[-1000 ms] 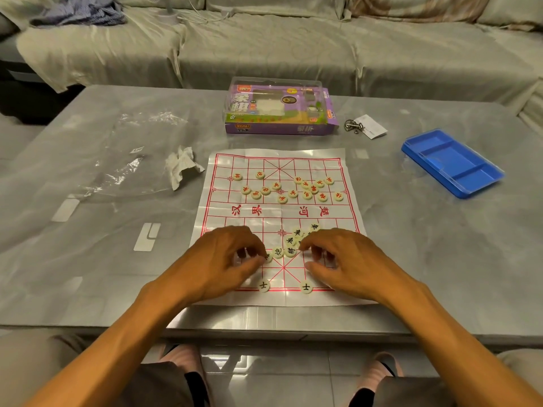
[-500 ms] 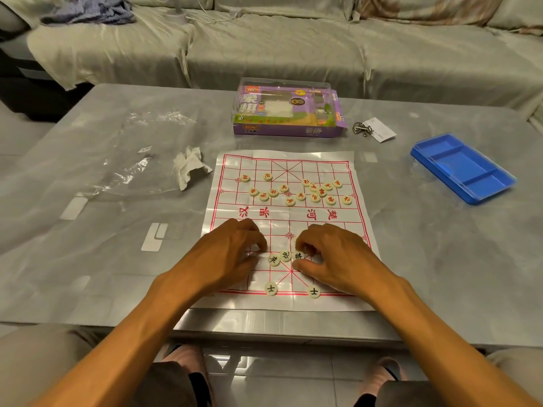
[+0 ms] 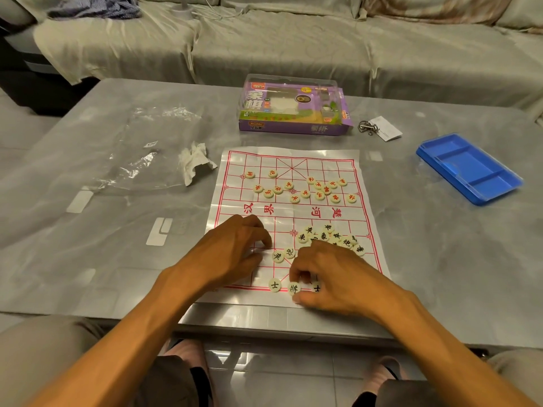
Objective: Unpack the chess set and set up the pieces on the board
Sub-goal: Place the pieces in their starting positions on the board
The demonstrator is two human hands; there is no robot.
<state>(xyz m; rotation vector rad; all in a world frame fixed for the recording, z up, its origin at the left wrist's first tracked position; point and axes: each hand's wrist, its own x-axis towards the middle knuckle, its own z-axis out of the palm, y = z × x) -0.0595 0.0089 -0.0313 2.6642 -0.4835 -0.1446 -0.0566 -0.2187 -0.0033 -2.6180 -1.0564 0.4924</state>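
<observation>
Right hand (image 3: 335,277): grip pinched on a round cream piece marked 將 in black (image 3: 293,288), on the near edge line of the white paper board with red grid (image 3: 364,207), between two cream 士 pieces (image 3: 275,285). Left hand (image 3: 232,254): grip loosely curled, holding nothing, fingertips down on the board. Red 汉界 and 楚河 printed mid-board. Red-lettered pieces (image 3: 296,189) scattered beyond, black-lettered ones (image 3: 329,237) heaped nearer. Purple box marked 象棋 (image 3: 293,113) on the grey desk (image 3: 440,245).

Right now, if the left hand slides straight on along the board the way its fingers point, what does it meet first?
Probably the two loose black-lettered pieces just past the left hand's fingertips, toward the right hand. The exact heading is hard to judge from a single view; aimed slightly farther away, it would cross bare board first.
</observation>
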